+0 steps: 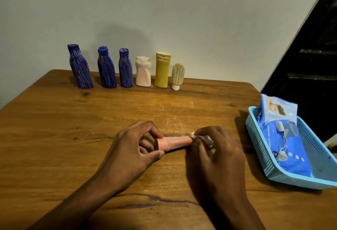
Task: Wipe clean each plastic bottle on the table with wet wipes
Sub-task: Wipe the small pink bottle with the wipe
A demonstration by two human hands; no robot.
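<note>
L hand (134,144) pinches the cap end of a small pink plastic tube bottle (173,143) lying sideways on the brown wooden counter (73,120), thumb & fingers curled round it; R hand (217,149) grips a white wet wipe (199,137) wrapped over the tube's other end. Along the back edge by the wall stand 3 dark blue streaked plastic bottles (106,69), a white squat bottle (143,71), a yellow flat bottle (162,70) & a small cream tube on its white cap (177,76), all upright in a row. At R, a light blue perforated plastic basket (262,145) holds a blue wet-wipes pack (288,149).
</note>
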